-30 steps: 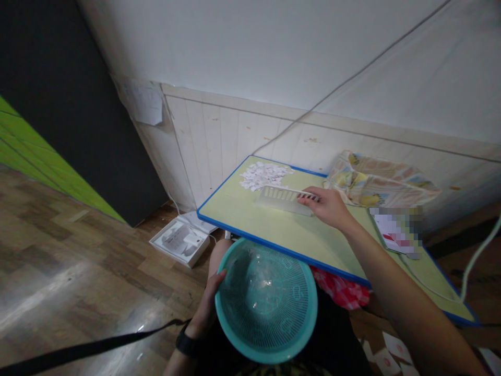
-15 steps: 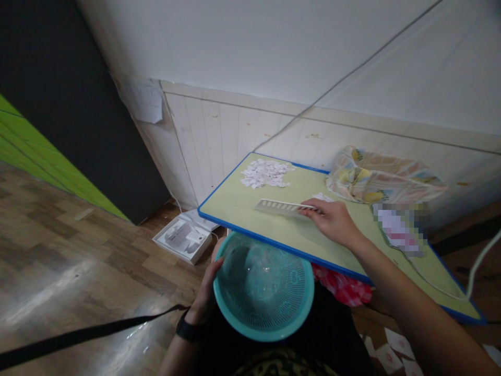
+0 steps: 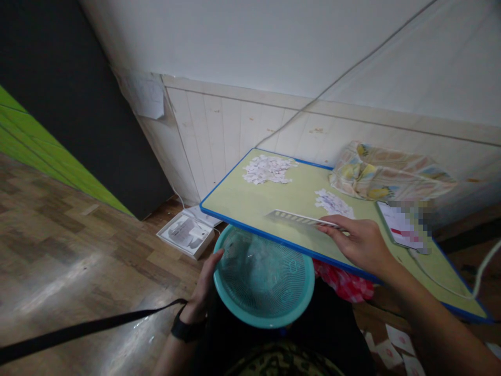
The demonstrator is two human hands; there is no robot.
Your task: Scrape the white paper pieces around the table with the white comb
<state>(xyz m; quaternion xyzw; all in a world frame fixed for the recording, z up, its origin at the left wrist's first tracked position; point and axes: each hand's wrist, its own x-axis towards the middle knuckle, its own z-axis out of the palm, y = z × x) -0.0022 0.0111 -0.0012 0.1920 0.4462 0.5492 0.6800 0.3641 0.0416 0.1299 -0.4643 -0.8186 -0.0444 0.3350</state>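
My left hand (image 3: 210, 271) is closed on the left rim of a teal plastic colander (image 3: 309, 292), tilted under the table's front edge. Inside the colander its bottom looks bare and shiny. In my right hand (image 3: 354, 235) is a flat white slotted strip (image 3: 295, 217), pinched at its right end and held low over the table. Whether the strip touches the tabletop I cannot tell. Just behind my right hand lies a small pile of paper scraps (image 3: 334, 203). A larger heap of torn white paper (image 3: 268, 169) sits at the table's far left corner.
The pale yellow table (image 3: 235, 196) has a blue edge and stands against the wall. A patterned cloth (image 3: 391, 172) and a phone with a cable (image 3: 401, 227) lie on its right. An open white box (image 3: 186, 233) and paper cards (image 3: 399, 339) are on the floor.
My right hand has moved right and nearer to me with the slotted strip, uncovering more of the small paper pile. My left hand still holds the colander, which has shifted slightly up in view.
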